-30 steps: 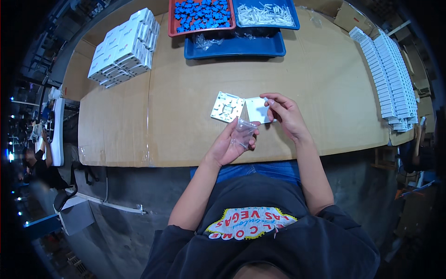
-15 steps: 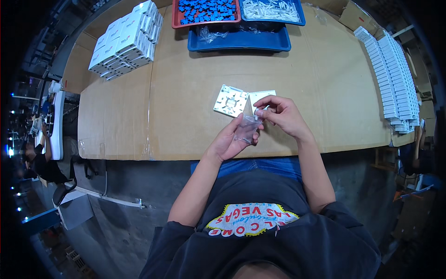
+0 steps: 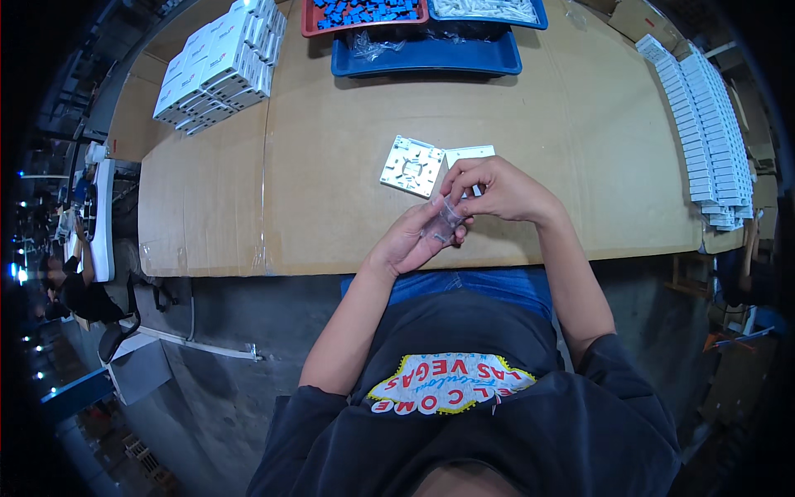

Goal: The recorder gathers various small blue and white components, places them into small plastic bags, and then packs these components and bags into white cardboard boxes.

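My left hand [image 3: 411, 238] holds a small clear plastic bag [image 3: 440, 228] near the table's front edge, with small pieces visible inside it. At the mouth of the bag is my right hand [image 3: 495, 189], its fingers pinched together on the bag's upper part. Whether a small part sits between those fingertips is hidden. Just beyond the hands lies a square white plastic box part [image 3: 412, 166] with slots and clips, its inner side up. A second flat white panel [image 3: 469, 154] lies beside it, partly covered by my right hand.
White boxes [image 3: 217, 66] are stacked at the far left, and tall rows of white boxes [image 3: 700, 132] stand at the right. At the back are a red tray [image 3: 364, 30] of blue pieces, a blue tray [image 3: 489, 18] of white plugs and a lower blue tray [image 3: 426, 68]. Cardboard [image 3: 331, 224] covers the table.
My right fingers have moved down to the bag's mouth and now pinch there; a small white piece that showed at them is no longer visible. The view has shifted slightly.
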### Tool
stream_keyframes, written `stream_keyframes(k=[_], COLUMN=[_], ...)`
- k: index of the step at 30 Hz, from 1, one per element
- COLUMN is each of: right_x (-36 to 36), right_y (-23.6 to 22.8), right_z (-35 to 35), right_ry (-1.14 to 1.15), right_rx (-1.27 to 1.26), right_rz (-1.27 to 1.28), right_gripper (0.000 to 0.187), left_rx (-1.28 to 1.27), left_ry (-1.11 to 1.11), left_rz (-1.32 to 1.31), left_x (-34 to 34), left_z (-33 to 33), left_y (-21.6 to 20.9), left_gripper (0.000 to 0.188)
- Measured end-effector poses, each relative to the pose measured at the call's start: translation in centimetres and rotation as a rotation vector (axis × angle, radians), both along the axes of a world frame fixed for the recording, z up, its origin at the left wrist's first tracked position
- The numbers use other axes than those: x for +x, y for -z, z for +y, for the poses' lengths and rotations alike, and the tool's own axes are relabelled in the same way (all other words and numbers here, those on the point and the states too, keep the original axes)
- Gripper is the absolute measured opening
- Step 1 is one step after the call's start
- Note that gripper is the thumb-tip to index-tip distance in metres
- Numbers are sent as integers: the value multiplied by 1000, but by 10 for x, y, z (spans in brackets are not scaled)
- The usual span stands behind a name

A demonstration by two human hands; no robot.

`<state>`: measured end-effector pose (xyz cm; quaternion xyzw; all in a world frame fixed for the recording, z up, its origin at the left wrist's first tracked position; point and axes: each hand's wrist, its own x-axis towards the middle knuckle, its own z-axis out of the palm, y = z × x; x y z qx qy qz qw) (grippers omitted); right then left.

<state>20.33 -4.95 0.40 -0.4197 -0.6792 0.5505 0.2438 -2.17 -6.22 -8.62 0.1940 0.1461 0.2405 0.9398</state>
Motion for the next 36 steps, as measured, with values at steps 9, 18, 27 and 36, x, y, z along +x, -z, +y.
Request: stream_keyframes(k=[9,18,27,36], right_x=[-3,-12,-15,-28], right_y=[-10,-3,-4,-5], right_z=[5,5,-1,-5], right_ry=[-181,-171,-105,-147], right_rx=[9,-205,-199,-105], right_rz=[-58,-8,-19,-173], right_gripper=[10,42,53,59], left_rx=[25,24,-9,-36], left_ry=[27,10,-24,-105], left_rz=[3,-5,-23,33], left_x=[-1,-1,0,-1], left_z=[1,2,1,-4], left_y=[0,3,-8,-6], left_gripper=[43,51,41,41])
